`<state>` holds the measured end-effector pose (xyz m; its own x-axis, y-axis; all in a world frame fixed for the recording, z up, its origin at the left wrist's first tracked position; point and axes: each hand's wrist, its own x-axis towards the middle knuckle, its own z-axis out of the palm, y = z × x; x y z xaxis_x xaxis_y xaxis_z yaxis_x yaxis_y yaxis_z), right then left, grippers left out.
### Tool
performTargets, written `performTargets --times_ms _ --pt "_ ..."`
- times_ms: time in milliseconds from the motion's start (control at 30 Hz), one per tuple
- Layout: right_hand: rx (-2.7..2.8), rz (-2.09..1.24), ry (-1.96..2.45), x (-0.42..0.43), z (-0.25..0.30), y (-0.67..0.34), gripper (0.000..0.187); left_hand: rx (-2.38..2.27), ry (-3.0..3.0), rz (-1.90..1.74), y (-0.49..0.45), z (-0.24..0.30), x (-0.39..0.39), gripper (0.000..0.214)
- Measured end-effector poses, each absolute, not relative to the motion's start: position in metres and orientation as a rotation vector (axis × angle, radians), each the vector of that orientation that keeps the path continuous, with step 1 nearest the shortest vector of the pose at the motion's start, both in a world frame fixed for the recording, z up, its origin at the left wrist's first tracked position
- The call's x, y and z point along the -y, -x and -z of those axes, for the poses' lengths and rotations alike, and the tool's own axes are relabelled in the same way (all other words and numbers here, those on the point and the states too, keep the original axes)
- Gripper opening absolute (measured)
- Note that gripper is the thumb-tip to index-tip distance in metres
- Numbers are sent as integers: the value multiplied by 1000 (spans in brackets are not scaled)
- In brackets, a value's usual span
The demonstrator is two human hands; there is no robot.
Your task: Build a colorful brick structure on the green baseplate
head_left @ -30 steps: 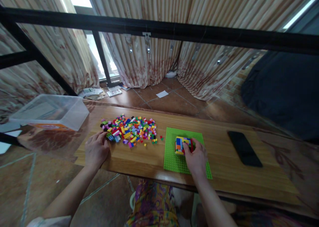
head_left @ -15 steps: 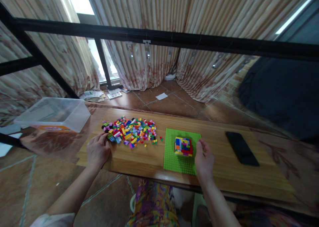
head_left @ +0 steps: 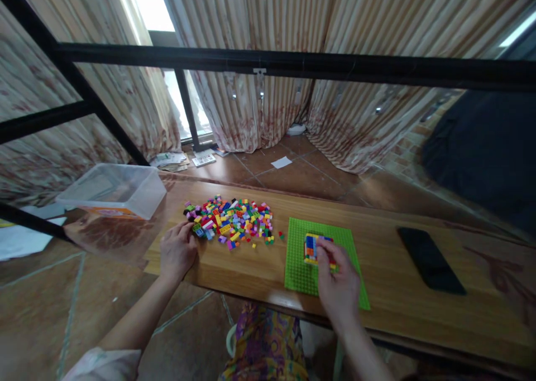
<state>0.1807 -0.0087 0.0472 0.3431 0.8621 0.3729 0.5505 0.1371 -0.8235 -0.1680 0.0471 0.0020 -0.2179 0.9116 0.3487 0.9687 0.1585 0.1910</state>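
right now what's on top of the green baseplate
A multicolored brick build; the right hand hides much of its right side and some baseplate, so anything there can't be seen.

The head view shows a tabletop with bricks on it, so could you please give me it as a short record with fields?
Left hand: at the near left edge of the loose bricks; grip unclear
Right hand: over the brick model, partly hiding it; grip unclear
Model location: on the green baseplate
Loose bricks: many colours, in a spread pile left of the baseplate
Phone: black, lying right of the baseplate
Box: see-through, left of the loose bricks
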Motion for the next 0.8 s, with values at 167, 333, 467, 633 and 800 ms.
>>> performTargets --times_ms 167,333,467,633,800 --pt "1748 -399 1439 5 -34 -143 22 2275 1859 580 169 1 -47 36" --pt "1943 -378 1426 -8 -17 -118 22 2285 1864 602 169 2 -47 36" --pt "2023 -346 1460 -20 -11 -101 20 2288 1863 621 168 0 -46 36" --pt "2090 -239 1541 -31 -7 -82 14 2290 1861 613 168 1 -46 36" --pt "2072 -311 1541 -31 -8 -77 17 2290 1854 580 168 -1 -47 35"
